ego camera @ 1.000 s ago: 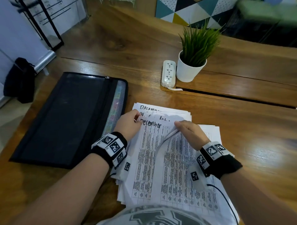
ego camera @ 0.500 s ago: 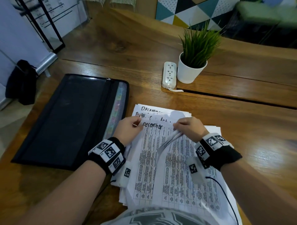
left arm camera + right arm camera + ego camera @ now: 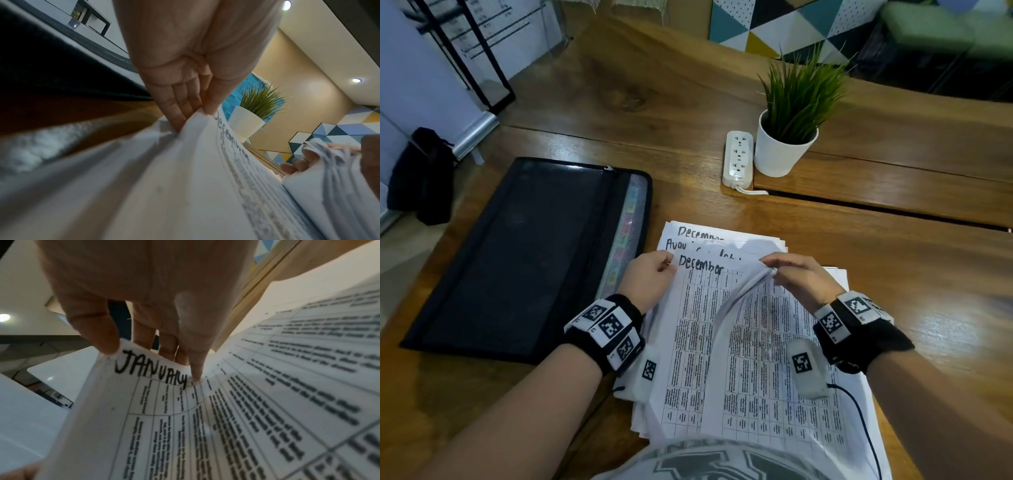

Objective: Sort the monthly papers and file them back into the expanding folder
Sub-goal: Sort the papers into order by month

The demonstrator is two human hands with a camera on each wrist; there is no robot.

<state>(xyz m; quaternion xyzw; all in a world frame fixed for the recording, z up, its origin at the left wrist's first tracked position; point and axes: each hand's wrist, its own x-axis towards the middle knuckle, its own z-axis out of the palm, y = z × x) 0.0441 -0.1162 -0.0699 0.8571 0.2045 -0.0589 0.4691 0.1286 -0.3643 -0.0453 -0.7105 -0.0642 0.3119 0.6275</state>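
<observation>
A stack of printed table sheets (image 3: 739, 359) with handwritten month names lies on the wooden table in front of me. My left hand (image 3: 650, 279) pinches the top-left corner of a sheet headed "December" (image 3: 205, 162). My right hand (image 3: 796, 277) pinches the top edge of a bowed-up bundle of sheets; its front sheet (image 3: 185, 418) is headed "January". Sheets marked "December" and what looks like "August" (image 3: 688, 240) stick out at the far end of the stack. The black expanding folder (image 3: 524, 253) lies flat to the left, coloured tabs showing along its right edge.
A white power strip (image 3: 738, 159) and a white pot with a green plant (image 3: 787, 137) stand beyond the papers. A raised wooden board (image 3: 893, 185) runs across the right. The table's left edge drops to the floor, where a black bag (image 3: 421, 174) sits.
My right hand has lifted its bundle a little higher and fanned the sheets' top edges. My left hand holds the same corner. More of the "August" sheet shows behind.
</observation>
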